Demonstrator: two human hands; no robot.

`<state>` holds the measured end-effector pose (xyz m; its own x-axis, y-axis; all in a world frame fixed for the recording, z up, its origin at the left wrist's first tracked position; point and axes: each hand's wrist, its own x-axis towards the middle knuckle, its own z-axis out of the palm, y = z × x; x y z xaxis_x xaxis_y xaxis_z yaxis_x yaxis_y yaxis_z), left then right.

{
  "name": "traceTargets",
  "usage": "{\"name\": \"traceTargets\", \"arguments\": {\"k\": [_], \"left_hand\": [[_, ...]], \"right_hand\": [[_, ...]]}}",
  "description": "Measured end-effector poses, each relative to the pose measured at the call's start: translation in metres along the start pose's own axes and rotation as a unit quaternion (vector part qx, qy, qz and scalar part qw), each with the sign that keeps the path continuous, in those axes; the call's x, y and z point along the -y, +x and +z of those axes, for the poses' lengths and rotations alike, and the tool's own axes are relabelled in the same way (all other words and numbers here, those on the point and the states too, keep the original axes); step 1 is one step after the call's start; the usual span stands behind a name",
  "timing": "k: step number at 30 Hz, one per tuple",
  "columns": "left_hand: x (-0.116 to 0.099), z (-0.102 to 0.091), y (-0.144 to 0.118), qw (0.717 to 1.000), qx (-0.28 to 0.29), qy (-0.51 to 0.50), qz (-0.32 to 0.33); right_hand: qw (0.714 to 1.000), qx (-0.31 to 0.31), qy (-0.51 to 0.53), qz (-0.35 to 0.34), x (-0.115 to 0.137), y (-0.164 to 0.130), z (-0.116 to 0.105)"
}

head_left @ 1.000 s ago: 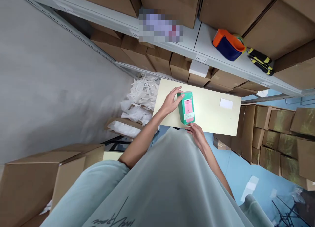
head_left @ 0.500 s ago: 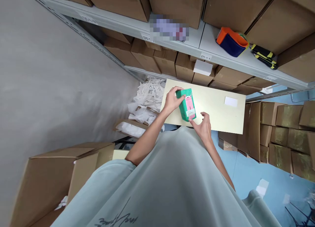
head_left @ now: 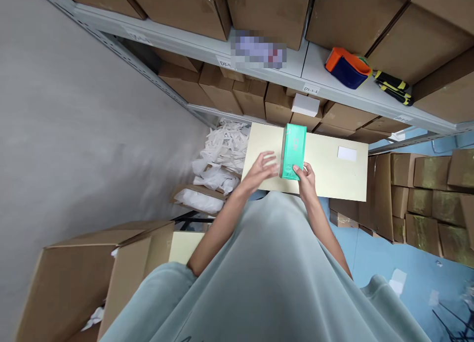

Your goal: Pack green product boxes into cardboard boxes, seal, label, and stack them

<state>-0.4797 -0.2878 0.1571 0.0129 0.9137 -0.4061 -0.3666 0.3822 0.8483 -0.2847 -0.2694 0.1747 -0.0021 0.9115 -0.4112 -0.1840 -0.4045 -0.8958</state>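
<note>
Two hands, right hand (head_left: 306, 180) gripping green box (head_left: 293, 150), left hand (head_left: 261, 170) open beside it

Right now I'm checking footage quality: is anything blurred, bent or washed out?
Head view: the green box and both hands, left hand and right hand, are slightly soft; a patch on the shelf is pixelated; the shelf lines splay outward as with a wide lens; light is even, no glare.
</note>
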Motion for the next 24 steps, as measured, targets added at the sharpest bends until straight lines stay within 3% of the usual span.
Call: {"name": "traceTargets", "arguments": {"k": [2, 6, 12, 18, 24], "left_hand": [[0.012, 0.011, -0.014, 0.997, 0.004, -0.06, -0.041], [0.019, 0.03, -0.023, 0.993, -0.05, -0.105, -0.035], [0.022, 0.026, -0.02, 0.988, -0.142, -0.057, -0.012], [0.031, 0.023, -0.018, 0.975, -0.21, 0.036, 0.068], [0.028, 0.03, -0.025, 0.97, -0.207, 0.093, 0.087]], "right_hand": [[0.999, 0.007, 0.036, 0.018, 0.0, 0.0, 0.005], [0.998, 0.009, 0.054, 0.034, -0.006, -0.001, 0.014], [0.998, 0.038, -0.011, 0.044, -0.013, 0.011, 0.015], [0.998, -0.012, -0.058, -0.023, -0.01, 0.024, 0.02], [0.989, -0.042, -0.127, -0.068, -0.015, 0.024, 0.038]]}}
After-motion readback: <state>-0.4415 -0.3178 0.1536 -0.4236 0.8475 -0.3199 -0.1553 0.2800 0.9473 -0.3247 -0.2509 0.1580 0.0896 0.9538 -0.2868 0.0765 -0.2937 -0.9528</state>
